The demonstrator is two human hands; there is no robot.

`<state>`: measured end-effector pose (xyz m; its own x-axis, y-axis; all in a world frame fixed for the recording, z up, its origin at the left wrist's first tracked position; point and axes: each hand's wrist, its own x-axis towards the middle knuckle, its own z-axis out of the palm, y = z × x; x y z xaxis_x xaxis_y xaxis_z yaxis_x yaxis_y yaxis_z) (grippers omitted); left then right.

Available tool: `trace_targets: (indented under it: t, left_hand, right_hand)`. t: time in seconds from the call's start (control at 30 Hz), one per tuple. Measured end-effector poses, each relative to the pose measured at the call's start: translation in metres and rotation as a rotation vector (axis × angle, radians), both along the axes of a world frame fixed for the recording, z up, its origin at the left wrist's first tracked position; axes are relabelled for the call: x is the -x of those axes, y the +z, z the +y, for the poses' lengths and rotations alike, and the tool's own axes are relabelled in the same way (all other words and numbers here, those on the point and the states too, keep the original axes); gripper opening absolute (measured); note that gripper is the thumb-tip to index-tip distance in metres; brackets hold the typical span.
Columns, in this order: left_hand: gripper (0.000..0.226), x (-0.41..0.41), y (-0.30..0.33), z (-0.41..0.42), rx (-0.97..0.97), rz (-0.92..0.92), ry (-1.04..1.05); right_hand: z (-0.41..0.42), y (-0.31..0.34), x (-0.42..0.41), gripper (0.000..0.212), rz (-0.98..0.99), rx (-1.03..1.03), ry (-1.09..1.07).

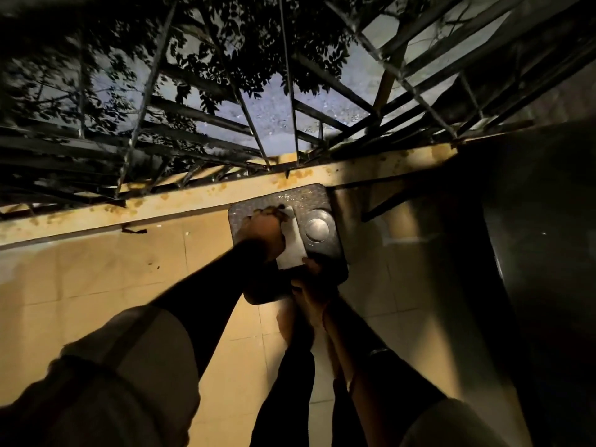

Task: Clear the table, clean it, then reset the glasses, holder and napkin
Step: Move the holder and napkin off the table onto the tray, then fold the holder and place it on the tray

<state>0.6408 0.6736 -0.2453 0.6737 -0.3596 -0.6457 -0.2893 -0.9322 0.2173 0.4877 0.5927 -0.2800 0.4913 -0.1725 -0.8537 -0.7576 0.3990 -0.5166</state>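
Observation:
A small dark patterned table [290, 194] stands against a low wall, seen from above in dim light. A white napkin [295, 245] lies on its middle. To the right of the napkin sits a round metal holder [317, 230]. My left hand [263, 232] rests on the napkin's far left edge with its fingers closed at the far corner. My right hand [311, 272] is at the napkin's near corner, thumb on the cloth. No glasses show in this view.
A stained concrete ledge [193, 195] with a metal railing [145, 101] runs behind the table. Tan floor tiles [113, 269] spread to the left. A dark wall or panel [532, 237] stands to the right. My legs are just in front of the table.

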Motion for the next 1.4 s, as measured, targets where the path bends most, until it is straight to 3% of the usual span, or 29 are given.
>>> trace_targets:
  t: [0.07, 0.2, 0.3, 0.43, 0.6, 0.77, 0.9, 1.0, 1.13, 1.4]
  left_hand:
    - [0.063, 0.015, 0.026, 0.002, 0.030, 0.009, 0.037]
    - [0.031, 0.051, 0.085, 0.003, 0.074, -0.084, 0.001]
    - [0.030, 0.086, 0.130, 0.002, 0.061, -0.113, 0.027]
    - [0.042, 0.130, 0.173, -0.004, 0.119, -0.018, 0.152]
    - [0.021, 0.202, 0.207, -0.040, 0.177, -0.059, 0.151]
    - [0.015, 0.294, 0.248, -0.109, 0.230, -0.071, 0.003]
    - [0.033, 0.364, 0.270, -0.174, 0.279, -0.088, -0.129]
    - [0.033, 0.413, 0.287, -0.219, 0.295, -0.058, -0.259]
    - [0.017, 0.461, 0.300, -0.275, 0.305, -0.018, -0.353]
    - [0.021, 0.522, 0.303, -0.383, 0.305, 0.078, -0.559]
  right_hand:
    - [-0.005, 0.016, 0.007, 0.047, -0.018, 0.071, 0.020]
    - [-0.020, 0.075, 0.018, 0.025, -0.021, -0.005, 0.010]
    - [-0.034, 0.114, 0.035, 0.022, -0.033, -0.063, 0.028]
    - [-0.054, 0.160, 0.069, 0.023, -0.079, -0.114, -0.020]
    - [-0.090, 0.216, 0.137, 0.023, -0.169, -0.075, -0.129]
    - [-0.153, 0.248, 0.244, 0.022, -0.171, -0.011, -0.289]
    - [-0.196, 0.274, 0.324, 0.035, -0.202, 0.076, -0.416]
    - [-0.226, 0.287, 0.376, 0.033, -0.190, 0.138, -0.529]
    - [-0.266, 0.297, 0.427, 0.028, -0.206, 0.155, -0.684]
    - [-0.341, 0.293, 0.495, 0.019, -0.162, 0.211, -0.951]
